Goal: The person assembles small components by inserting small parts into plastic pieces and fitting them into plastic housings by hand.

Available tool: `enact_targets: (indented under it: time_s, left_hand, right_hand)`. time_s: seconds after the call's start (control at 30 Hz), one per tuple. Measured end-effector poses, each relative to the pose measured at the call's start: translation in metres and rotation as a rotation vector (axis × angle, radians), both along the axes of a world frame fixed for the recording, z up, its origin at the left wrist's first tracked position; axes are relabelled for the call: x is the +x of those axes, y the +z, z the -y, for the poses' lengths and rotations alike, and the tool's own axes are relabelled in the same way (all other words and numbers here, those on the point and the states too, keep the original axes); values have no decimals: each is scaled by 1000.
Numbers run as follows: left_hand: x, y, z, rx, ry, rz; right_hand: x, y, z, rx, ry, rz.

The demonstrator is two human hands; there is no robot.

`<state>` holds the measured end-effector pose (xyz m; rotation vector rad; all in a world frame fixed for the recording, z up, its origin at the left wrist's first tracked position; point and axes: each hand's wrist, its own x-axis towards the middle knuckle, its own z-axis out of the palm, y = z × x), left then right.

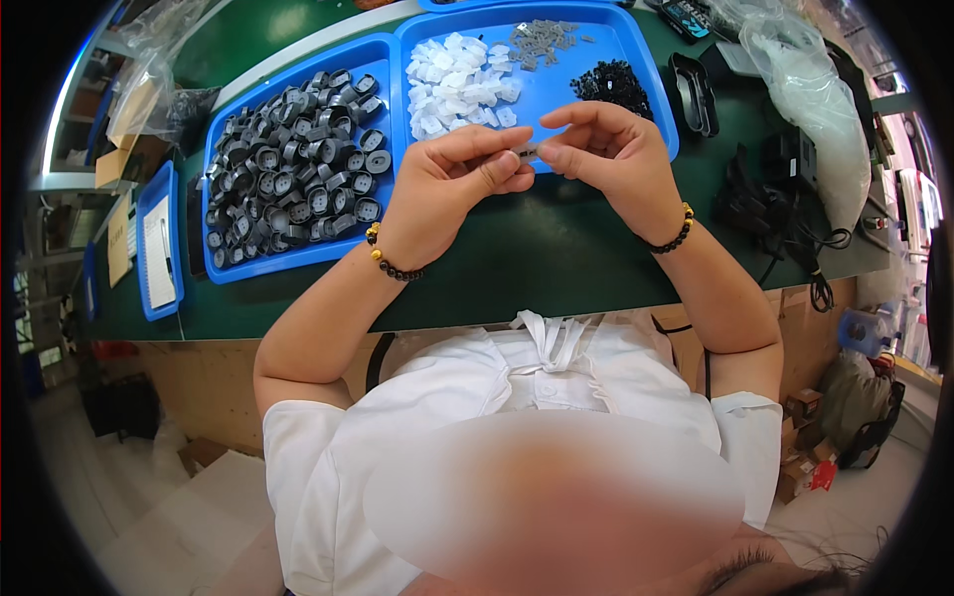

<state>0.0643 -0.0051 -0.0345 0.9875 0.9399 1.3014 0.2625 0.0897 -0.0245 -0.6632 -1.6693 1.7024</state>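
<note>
A clear plastic bag [810, 94] was seen right of the grip, where a small grey part [526, 152], long axis left-right, was pinched between left hand [447, 189] and right hand [606, 159].

You get bright, even overhead light; it glares off the glossy blue plastic tray [636, 70] and the clear plastic bag [820, 94] at the green table's [556, 268] right edge. Shadows stay soft, straight edges bow toward the black fisheye rim, and a smeared blur covers the lower middle
</note>
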Motion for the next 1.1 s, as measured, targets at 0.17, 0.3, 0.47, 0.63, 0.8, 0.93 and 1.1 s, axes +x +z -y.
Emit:
enact_targets:
  time_s: [0.17, 0.3, 0.47, 0.63, 0.8, 0.93, 1.1]
  left_hand:
    - [1, -3, 1, -27, -5, 15]
    - [1, -5, 0, -72, -5, 81]
    - [2, -7, 1, -99, -1, 135]
    - [2, -7, 1, -119, -4, 150]
    - [2, -9, 0, -100, -4, 174]
    - [3, -6, -1, -107, -1, 207]
    - [6, 4, -3, -86, 57, 190]
  right_hand:
    - [-3, -1, 8, 86, -27, 11]
    - [-4, -3, 14, 177, -109, 27]
    - [-6, -4, 16, 241, -152, 38]
    - [-7, -3, 17, 278, -171, 63]
    - [-8, -5, 16, 294, -182, 54]
    - [-9, -6, 14, 369, -169, 92]
    - [-8, -6, -2, 638, -218, 111]
